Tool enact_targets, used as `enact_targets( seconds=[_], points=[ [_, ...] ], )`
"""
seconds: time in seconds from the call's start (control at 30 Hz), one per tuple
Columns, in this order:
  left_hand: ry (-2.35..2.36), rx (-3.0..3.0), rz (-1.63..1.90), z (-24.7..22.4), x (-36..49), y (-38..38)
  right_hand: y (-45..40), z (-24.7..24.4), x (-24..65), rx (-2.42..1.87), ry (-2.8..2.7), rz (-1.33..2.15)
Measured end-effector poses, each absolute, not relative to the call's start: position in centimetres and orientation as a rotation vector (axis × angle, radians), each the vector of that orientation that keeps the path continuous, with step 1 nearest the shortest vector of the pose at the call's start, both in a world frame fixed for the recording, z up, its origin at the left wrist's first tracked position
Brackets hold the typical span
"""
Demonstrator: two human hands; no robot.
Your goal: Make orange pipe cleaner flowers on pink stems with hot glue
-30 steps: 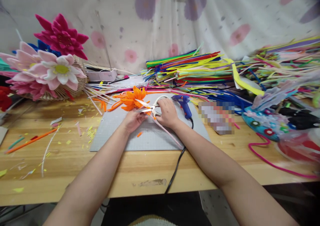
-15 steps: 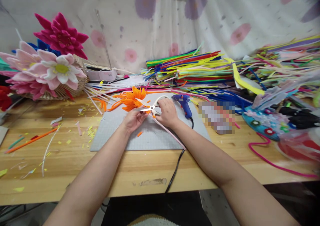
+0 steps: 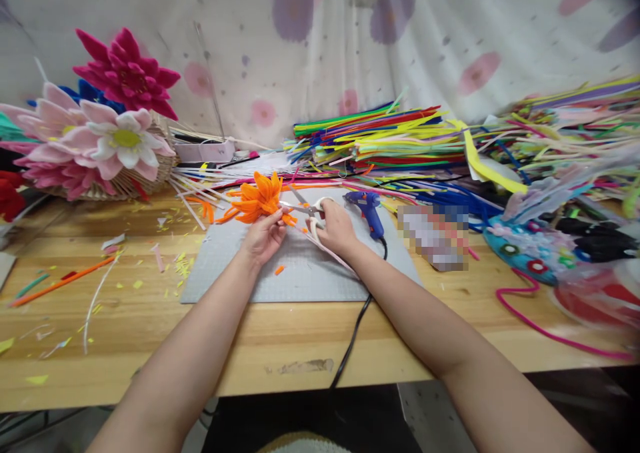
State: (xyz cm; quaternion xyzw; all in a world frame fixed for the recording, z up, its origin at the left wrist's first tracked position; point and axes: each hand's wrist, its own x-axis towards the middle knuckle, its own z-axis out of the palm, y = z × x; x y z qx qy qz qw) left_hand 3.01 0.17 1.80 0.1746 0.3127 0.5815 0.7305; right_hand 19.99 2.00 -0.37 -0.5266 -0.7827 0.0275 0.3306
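My left hand is closed on the base of an orange pipe-cleaner flower, whose petals fan up and to the left. My right hand grips a pair of scissors with pale handles. The blades are spread, and they point left at the flower's underside, beside my left fingertips. Short orange ends stick out there. A pale pink stem runs from the flower down under my right hand. Both hands are above a grey cutting mat.
A blue glue gun lies on the mat's right side, its black cord crossing the table edge. Pipe-cleaner bundles are piled at the back. Finished flowers stand in a basket at left. Scraps litter the wood.
The scissors have shifted slightly right and their blades have turned and spread wider. The flower has moved a little left and tilted in my left hand.
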Motion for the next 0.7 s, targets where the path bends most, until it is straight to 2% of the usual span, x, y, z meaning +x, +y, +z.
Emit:
enact_targets(
  seconds=[0.37,0.7],
  points=[
    [0.692,0.456,1.289,1.9,2.3,0.4,2.3,-0.5,20.8,-1.434,-1.895,0.318],
    [0.711,0.425,1.33,1.2,2.5,0.9,1.9,-0.5,20.5,-1.048,-2.243,-0.041]
  ],
)
